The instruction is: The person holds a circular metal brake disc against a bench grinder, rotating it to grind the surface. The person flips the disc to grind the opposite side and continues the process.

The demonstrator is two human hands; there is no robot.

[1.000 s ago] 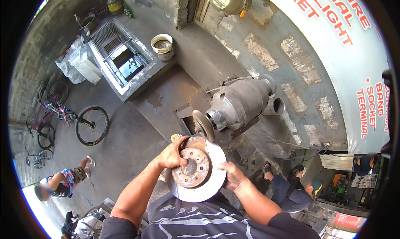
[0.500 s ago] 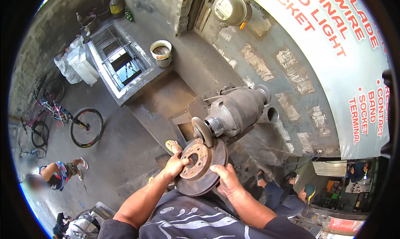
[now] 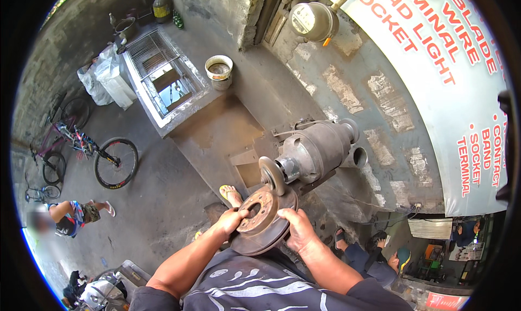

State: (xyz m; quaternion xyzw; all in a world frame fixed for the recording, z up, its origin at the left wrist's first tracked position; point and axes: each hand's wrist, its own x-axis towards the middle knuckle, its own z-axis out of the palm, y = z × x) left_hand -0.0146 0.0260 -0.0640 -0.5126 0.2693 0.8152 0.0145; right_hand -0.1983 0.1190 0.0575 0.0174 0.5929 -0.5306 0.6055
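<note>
A rusty brake disc (image 3: 267,220) is in front of my torso, tilted, with its raised hub side and bolt holes up. My left hand (image 3: 230,222) grips it at the hub, thumb by the central hole. On the opposite edge my right hand (image 3: 300,232) is closed around the rim, thumb on top of the flat ring. Right at the disc's far side stands a worn grinding wheel (image 3: 272,175), seemingly touching it. The wheel sits on the shaft of a large grey electric motor (image 3: 317,149). The fingers under the disc are hidden.
Beyond are a concrete ledge with a metal grate (image 3: 151,52) and a white bucket (image 3: 220,72). Bicycles (image 3: 115,162) and a walking person (image 3: 76,216) are at left. Another person (image 3: 380,262) sits close on the right. A sign (image 3: 423,56) hangs upper right.
The brake disc has tipped and turned slightly against the wheel, both hands still on it. My left thumb has shifted along the hub. The surroundings slide a little right in view.
</note>
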